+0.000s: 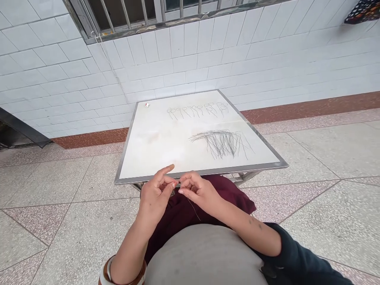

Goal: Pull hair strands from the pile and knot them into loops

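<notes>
Just over the table's front edge, both hands meet fingertip to fingertip at a thin dark wire (194,209). My left hand (153,198) pinches it between thumb and finger, its index finger raised. Thumb and fingers of my right hand (202,193) are closed on the same wire, whose loose end hangs down over the lap. The part between the fingertips is mostly hidden. On the white table (154,152), a spread bundle of dark thin wires (221,144) lies on the right. Behind it runs a row of wires with looped ends (197,111).
A small white-and-red item (147,105) sits at the table's back left corner. The metal table rim (270,163) stands against a white tiled wall (178,63). Above is a barred window (142,14), with a cord (111,65) hanging beside it. A patterned cloth (363,11) hangs upper right.
</notes>
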The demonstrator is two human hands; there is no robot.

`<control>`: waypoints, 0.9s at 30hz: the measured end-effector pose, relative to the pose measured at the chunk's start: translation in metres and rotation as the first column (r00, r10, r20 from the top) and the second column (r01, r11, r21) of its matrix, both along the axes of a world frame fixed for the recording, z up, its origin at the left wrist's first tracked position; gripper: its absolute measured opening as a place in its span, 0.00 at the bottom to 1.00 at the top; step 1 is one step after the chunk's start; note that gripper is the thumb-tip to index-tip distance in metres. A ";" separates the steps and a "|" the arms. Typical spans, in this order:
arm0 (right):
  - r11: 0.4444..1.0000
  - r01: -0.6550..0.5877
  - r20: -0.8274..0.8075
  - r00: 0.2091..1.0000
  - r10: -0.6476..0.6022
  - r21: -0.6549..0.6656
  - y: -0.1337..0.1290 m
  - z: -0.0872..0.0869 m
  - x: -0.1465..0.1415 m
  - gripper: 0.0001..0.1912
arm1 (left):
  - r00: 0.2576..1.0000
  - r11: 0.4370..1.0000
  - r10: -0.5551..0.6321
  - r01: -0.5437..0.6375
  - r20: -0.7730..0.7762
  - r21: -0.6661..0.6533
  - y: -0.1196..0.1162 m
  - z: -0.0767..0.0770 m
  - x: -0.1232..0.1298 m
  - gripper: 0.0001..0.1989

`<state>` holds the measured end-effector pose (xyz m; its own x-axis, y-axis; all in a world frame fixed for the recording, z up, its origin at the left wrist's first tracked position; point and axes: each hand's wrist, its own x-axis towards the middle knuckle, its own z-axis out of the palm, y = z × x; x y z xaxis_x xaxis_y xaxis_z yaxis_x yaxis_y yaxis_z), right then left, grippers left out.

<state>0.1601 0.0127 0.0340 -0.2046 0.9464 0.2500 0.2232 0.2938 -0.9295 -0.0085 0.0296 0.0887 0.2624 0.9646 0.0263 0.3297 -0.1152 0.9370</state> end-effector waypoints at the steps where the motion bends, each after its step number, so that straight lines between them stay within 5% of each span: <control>1: 0.997 -0.044 -0.059 0.997 0.041 -0.060 0.001 0.000 0.001 0.07 | 1.000 1.000 0.021 -0.021 0.012 0.002 0.000 -0.002 0.000 0.22; 4: 0.972 -0.157 -0.200 0.972 0.120 -0.176 0.002 -0.003 0.002 0.08 | 0.999 0.999 0.042 -0.042 0.020 0.002 0.002 -0.004 0.001 0.23; 7: 0.977 -0.143 -0.200 0.973 0.110 -0.156 0.002 -0.006 0.000 0.09 | 0.999 0.999 0.032 -0.031 -0.008 0.014 0.003 -0.004 0.002 0.23; 17: 0.964 0.132 0.123 0.979 -0.164 0.230 0.001 -0.012 -0.005 0.07 | 0.998 0.998 0.056 -0.056 0.000 -0.011 0.008 -0.016 0.008 0.23; 27: 0.807 0.091 0.455 0.786 -0.418 0.584 0.006 -0.020 -0.008 0.12 | 0.985 0.990 0.094 -0.077 0.142 -0.118 0.013 -0.018 0.011 0.22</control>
<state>0.1520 0.0182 0.0137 -0.2271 0.7446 0.6278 0.7703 0.5317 -0.3520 0.0022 0.0429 0.0707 0.1804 0.9823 -0.0511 0.1915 0.0159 0.9814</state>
